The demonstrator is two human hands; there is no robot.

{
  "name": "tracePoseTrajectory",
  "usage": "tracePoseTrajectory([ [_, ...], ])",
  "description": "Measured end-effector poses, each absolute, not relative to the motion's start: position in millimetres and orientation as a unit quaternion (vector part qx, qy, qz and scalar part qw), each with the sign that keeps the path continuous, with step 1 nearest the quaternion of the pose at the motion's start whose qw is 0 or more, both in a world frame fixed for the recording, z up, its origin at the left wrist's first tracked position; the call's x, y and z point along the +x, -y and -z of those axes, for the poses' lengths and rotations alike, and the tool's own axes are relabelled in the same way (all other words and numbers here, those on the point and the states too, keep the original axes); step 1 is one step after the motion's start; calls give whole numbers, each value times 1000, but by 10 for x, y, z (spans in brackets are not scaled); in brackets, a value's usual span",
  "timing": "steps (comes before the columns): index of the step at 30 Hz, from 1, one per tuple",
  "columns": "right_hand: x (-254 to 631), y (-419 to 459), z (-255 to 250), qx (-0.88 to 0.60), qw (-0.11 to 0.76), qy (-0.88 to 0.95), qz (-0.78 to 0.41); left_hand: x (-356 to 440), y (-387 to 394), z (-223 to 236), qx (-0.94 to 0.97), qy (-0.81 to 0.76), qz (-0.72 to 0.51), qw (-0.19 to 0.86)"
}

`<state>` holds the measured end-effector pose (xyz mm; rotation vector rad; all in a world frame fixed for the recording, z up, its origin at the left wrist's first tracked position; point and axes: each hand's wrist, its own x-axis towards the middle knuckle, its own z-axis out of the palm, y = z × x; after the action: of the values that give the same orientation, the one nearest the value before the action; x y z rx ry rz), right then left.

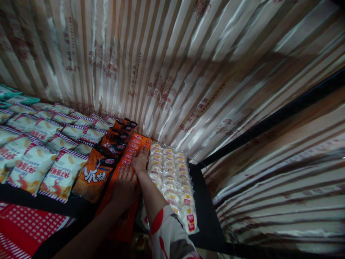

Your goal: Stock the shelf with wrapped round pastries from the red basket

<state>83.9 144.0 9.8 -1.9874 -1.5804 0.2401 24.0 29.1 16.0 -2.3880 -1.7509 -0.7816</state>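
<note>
My left hand (125, 187) lies flat on a long row of orange packages (133, 144) marked with repeating red-and-white oval logos. Its fingers are stretched out and point toward the back. Just beyond and to the right, my right hand (140, 160) rests on the same orange row near its right edge, fingers extended. Neither hand is wrapped around anything. To the left of the row stand orange-and-black snack bags (93, 176). On the right lie rows of clear-wrapped white pieces (170, 176) with small red and yellow labels. My forearms hide the near part of the orange row.
Several white snack bags (63, 174) with striped edges fill the left side of the black shelf (203, 201). Green bags (20, 97) lie at the far left. A red basket (29, 223) is at lower left. Pleated printed sheeting (161, 64) hangs behind, and a dark bar (269, 117) slants at right.
</note>
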Motion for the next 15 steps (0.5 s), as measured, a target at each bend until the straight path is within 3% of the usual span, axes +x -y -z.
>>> tracePoseTrajectory([
  [15, 860, -1420, -166, -743, 274, 599, -120, 204, -307, -157, -789, 562, 247, 32],
])
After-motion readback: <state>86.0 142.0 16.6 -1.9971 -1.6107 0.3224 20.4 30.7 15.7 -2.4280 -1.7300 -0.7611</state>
